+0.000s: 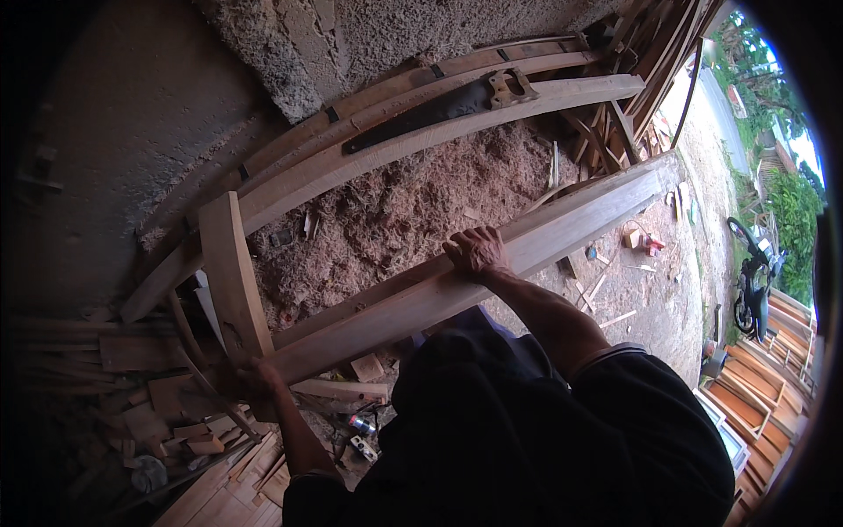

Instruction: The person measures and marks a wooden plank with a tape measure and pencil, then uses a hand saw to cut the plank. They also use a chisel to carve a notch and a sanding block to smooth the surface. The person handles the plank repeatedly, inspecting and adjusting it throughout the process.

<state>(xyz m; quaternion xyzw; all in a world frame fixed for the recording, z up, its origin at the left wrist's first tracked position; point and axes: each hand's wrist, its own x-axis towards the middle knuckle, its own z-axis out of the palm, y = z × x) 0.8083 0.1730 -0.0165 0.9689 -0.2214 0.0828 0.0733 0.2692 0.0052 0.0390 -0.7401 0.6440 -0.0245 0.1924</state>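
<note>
A long pale wooden beam [588, 211] runs diagonally across the head view. My right hand [477, 255] grips it near its middle, fingers curled over the top. Low at the left, my left hand [262, 378] holds the beam's near end, beside an upright pale board [228, 263] that meets it; its fingers are partly in shadow. Beyond, a curved pale timber [580, 92] spans from left to upper right, with a handsaw [421, 119] with a dark blade lying along it.
Shavings [395, 202] cover the ground between the timbers. A rough wall [325, 44] rises behind. Wood offcuts [149, 422] pile at lower left, power tools [364, 435] lie below. At right are a red tool [648, 246], a motorcycle [751, 281] and stacked wood [764, 395].
</note>
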